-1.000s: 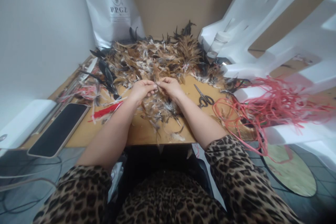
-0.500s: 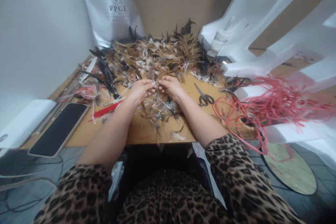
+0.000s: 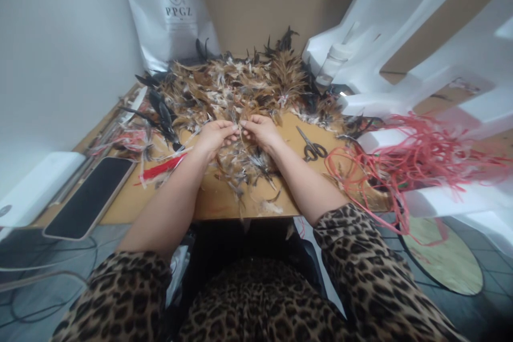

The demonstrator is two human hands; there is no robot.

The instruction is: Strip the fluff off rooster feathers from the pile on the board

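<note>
My left hand and my right hand meet over the middle of the table, thumbs and fingers pinched close together. Between the fingertips is a small feather, its lower part hanging down; its exact outline is hard to make out. Right under both hands lies a loose heap of small brown and grey feathers. A large pile of brown, white and black feathers spreads just beyond the fingers. To the right of my right hand, a pair of scissors with black handles lies partly spread.
Red strips lie tangled at the right, over white blocks. On the left are a phone, a white box-like device and a red bundle. A lidded jar and a white bag stand at the back.
Both hands stay almost in place, with only slight finger movement. My right fingertips are a little farther from the left ones, and the feather between them shows more.
</note>
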